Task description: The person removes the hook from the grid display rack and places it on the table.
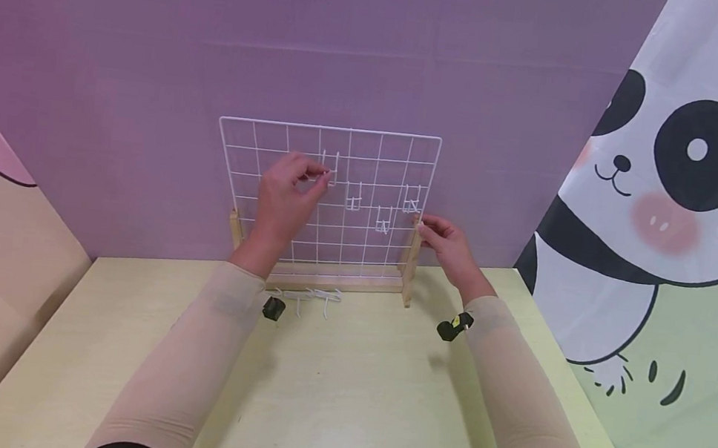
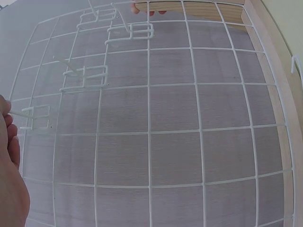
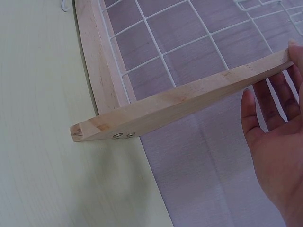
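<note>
A white wire grid panel (image 1: 370, 132) stands upright in a wooden stand. At its upper middle my left hand (image 1: 288, 197) pinches the prong of a white wire hook (image 2: 40, 117) between thumb and fingertips; the hook's frame lies against the grid wires. My right hand (image 1: 452, 254) grips the top of the stand's right wooden post (image 3: 165, 104), thumb on the near side and fingers behind. Three other hooks hang on the grid: one hook (image 1: 353, 202) at the middle, a lower hook (image 1: 383, 225) and another hook (image 1: 411, 206) by the right edge.
Several loose white hooks (image 1: 326, 295) lie on the pale tabletop (image 1: 337, 401) before the stand's base bar. A purple backdrop (image 1: 143, 115) hangs close behind the grid. A panda-printed sheet (image 1: 699, 243) borders the right side. Black wrist cameras (image 1: 273, 308) sit under both forearms.
</note>
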Motion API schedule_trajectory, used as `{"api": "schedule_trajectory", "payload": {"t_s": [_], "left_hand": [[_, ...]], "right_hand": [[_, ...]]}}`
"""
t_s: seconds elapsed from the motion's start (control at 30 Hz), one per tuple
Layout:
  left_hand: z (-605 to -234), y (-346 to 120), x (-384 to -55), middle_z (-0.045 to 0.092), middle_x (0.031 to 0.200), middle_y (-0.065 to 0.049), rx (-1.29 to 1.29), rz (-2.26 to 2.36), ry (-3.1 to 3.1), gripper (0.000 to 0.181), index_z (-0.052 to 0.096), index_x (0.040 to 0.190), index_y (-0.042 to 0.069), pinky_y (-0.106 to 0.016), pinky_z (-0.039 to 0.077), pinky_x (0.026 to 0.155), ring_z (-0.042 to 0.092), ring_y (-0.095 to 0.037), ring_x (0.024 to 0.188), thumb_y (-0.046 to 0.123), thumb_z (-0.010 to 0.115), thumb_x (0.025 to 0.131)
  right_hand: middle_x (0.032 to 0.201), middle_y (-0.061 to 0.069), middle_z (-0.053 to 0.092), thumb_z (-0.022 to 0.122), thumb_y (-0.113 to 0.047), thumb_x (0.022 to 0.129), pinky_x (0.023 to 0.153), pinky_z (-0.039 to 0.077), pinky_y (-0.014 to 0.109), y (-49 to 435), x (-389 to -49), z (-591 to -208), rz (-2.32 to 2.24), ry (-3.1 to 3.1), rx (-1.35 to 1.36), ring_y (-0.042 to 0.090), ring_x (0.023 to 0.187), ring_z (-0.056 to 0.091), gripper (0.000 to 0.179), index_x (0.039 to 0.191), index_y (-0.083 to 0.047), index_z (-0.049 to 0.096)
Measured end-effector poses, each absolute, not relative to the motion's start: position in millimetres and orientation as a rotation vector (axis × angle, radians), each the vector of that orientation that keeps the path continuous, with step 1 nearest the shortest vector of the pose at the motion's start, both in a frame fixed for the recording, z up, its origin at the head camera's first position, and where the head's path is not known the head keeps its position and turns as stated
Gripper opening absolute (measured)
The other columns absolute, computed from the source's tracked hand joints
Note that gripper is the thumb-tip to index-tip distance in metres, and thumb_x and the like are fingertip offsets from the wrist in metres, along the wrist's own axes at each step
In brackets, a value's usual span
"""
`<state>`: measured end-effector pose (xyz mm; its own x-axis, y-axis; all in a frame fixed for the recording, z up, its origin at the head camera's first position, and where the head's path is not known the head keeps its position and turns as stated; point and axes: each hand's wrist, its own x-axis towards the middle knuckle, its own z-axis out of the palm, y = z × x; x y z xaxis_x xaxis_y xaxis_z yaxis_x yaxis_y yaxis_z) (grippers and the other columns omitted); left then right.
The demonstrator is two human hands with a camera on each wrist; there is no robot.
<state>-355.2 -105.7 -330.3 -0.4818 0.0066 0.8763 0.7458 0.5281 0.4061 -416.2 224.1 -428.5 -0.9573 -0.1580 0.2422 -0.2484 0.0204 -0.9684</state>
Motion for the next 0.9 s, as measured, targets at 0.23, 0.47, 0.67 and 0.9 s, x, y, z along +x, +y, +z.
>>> {"api": "schedule_trajectory", "payload": {"t_s": [0.23, 0.47, 0.67, 0.9], "left_hand": [[-328, -107, -354, 0.075, 0.098, -0.015, -0.654, -0.975, -1.828, 0.008, 0.078, 0.100, -0.002, -0.035, 0.060, 0.087, 0.072, -0.031, 0.095, 0.006, 0.081, 0.101], [-329, -109, -347, 0.076, 0.102, -0.015, -0.664, -0.990, -1.834, 0.009, 0.078, 0.101, -0.002, -0.035, 0.059, 0.089, 0.071, -0.030, 0.099, 0.007, 0.080, 0.102], [-331, -112, -343, 0.074, 0.098, -0.016, -0.670, -1.005, -1.809, 0.008, 0.078, 0.098, -0.002, -0.031, 0.057, 0.087, 0.070, -0.032, 0.095, 0.005, 0.081, 0.100], [-335, -115, -338, 0.073, 0.093, -0.018, -0.679, -0.991, -1.791, 0.009, 0.076, 0.095, -0.004, -0.031, 0.055, 0.083, 0.068, -0.035, 0.088, 0.003, 0.082, 0.097]], "right_hand": [[0.114, -0.010, 0.073, 0.066, -0.012, 0.112, 0.097, 0.058, 0.027, 225, -418, -429, 2.103, -2.212, 0.434, 0.010, 0.106, 0.067, 0.039, 0.144, 0.009, 0.064], [0.116, -0.010, 0.073, 0.067, -0.014, 0.112, 0.103, 0.056, 0.032, 227, -417, -427, 2.099, -2.230, 0.423, 0.011, 0.110, 0.066, 0.040, 0.145, 0.008, 0.064], [0.120, -0.008, 0.073, 0.068, -0.017, 0.112, 0.104, 0.056, 0.031, 228, -417, -428, 2.080, -2.254, 0.405, 0.013, 0.114, 0.064, 0.039, 0.145, 0.004, 0.066], [0.122, -0.003, 0.073, 0.067, -0.016, 0.112, 0.102, 0.057, 0.030, 226, -417, -428, 2.086, -2.260, 0.396, 0.015, 0.114, 0.065, 0.037, 0.143, 0.004, 0.067]]}}
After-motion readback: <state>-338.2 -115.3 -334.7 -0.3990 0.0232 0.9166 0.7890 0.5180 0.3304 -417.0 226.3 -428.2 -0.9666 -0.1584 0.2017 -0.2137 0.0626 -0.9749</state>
